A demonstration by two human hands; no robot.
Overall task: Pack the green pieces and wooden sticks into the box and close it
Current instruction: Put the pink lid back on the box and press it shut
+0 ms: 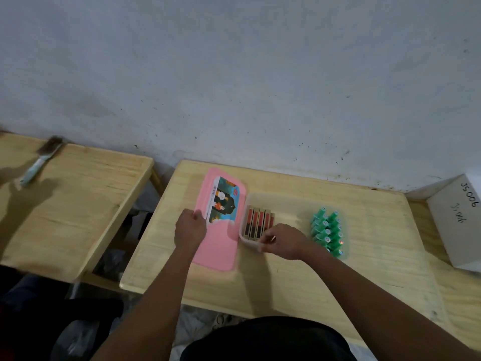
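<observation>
A clear plastic box stands on the wooden table. Several wooden sticks with red and black stripes lie side by side in its left end. Several green pieces stand packed in rows in its right end. The pink lid, with a picture label, lies flat just left of the box. My left hand grips the lid's left edge. My right hand rests on the box's near rim by the sticks, fingers pinched at a stick's end.
A white cardboard box with handwriting sits at the right edge. A second wooden table stands to the left with a paintbrush on it. A wall runs close behind both tables.
</observation>
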